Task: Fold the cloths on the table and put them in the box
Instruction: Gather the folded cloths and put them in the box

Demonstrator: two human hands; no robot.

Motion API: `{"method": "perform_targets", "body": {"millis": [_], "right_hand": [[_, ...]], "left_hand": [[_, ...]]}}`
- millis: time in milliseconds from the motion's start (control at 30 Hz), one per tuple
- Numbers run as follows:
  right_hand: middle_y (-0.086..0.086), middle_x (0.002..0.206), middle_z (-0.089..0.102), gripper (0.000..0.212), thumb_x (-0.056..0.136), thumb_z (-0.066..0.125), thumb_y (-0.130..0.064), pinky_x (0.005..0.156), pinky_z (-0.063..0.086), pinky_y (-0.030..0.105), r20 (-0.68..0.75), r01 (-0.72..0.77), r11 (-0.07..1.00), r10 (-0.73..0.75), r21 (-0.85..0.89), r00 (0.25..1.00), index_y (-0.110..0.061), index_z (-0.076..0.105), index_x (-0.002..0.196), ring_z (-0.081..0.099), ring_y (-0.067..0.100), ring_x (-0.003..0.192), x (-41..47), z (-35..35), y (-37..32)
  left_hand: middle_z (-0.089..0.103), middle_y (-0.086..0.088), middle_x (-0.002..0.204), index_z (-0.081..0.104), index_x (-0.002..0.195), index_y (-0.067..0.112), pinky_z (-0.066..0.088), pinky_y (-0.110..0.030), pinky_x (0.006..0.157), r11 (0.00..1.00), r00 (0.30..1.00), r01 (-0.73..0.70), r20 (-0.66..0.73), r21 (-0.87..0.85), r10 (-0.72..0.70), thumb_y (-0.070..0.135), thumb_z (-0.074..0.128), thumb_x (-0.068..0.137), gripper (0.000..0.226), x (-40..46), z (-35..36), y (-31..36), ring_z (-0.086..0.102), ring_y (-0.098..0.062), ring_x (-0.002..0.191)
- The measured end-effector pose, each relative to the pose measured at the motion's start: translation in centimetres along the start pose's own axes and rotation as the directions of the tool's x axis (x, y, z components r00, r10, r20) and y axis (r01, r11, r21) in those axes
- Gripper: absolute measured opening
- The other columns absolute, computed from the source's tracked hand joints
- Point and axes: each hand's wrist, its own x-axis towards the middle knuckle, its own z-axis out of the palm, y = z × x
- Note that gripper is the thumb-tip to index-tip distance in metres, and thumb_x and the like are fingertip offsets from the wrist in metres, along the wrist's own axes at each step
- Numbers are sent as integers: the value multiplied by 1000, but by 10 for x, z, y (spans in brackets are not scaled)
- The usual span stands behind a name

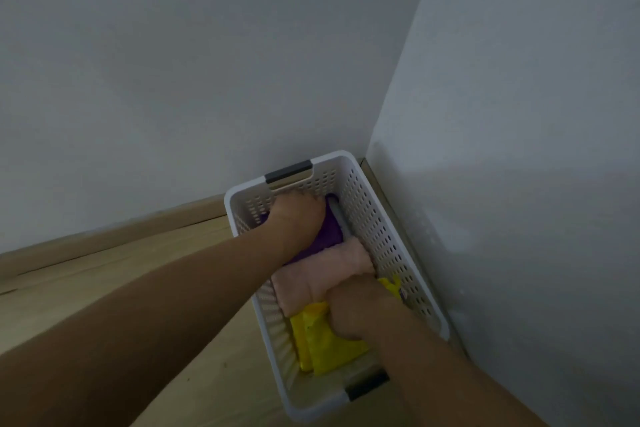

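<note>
R hand (360,312) on yellow cloth (329,347), L hand (294,218) on purple cloth (330,230), in box (381,218)

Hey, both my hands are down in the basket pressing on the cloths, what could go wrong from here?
1. The left hand pushes on the purple cloth; pulling out fast may drag it and undo its fold.
2. The right hand presses where the pink cloth meets the yellow cloth, which might crumple both.
3. The basket sits near the wall, so it may slide into it.
</note>
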Motion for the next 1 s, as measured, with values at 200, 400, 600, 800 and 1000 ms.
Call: {"method": "perform_targets", "body": {"millis": [200,400,600,800,1000], "right_hand": [[11,113,62,26,97,42,-21,91,41,35,20,-21,1000,21,-19,1000,-9,62,109,57,25,103,1,-5,-2],[9,100,62,22,96,44,-21,87,45,34,28,-42,999,42,31,999,-10,63,102,57,21,94,-6,-1,-3],[9,109,64,27,94,43,-24,83,51,33,114,-94,983,76,160,991,-12,63,108,60,21,95,3,6,3],[9,121,59,32,97,40,-25,92,47,34,171,-49,994,33,93,985,-12,58,121,56,23,106,15,5,-10],[11,131,54,36,100,39,-21,99,41,35,150,-76,996,82,-46,985,-8,50,131,53,25,115,29,18,-16]], "left_hand": [[55,-13,130,50,132,9,43,-34,93,981,944,-96,296,-171,144,22,45,96,38,-4,10,0,54,-27,114],[19,-15,154,21,151,23,34,-41,106,986,895,-70,427,-154,130,23,40,99,56,-6,17,-13,37,-37,131],[51,-13,136,44,140,11,42,-33,87,971,877,-57,453,-233,161,14,37,97,44,-6,-15,-23,52,-29,114],[57,-11,128,57,124,9,45,-31,85,963,920,-20,372,-269,123,17,39,95,34,-18,-22,-51,56,-29,110],[58,-11,124,55,126,8,48,-34,85,972,911,-12,399,-236,108,16,40,95,36,-27,-20,-60,57,-28,106]]}}
